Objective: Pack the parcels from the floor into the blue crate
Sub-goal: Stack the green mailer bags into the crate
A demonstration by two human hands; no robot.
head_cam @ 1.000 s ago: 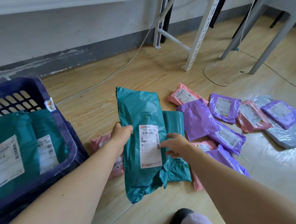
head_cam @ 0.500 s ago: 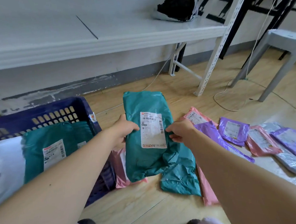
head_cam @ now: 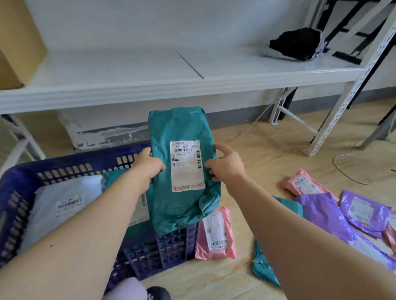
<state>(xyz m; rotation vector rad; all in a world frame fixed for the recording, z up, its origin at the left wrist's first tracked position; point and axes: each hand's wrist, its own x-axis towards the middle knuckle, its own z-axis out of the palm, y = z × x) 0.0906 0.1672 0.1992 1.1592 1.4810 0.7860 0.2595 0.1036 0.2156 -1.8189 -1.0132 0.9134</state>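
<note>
teal parcel (head_cam: 182, 167) upright, label facing camera, above blue crate (head_cam: 12, 186) right corner; crate part-filled.

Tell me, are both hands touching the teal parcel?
Touching. The head view shows the left hand and right hand each gripping a side edge of the teal parcel.

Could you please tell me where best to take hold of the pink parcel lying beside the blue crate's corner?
The pink parcel lies flat, with the blue crate along its left side, so I would pinch its free right edge, coming from above and the right.
</note>
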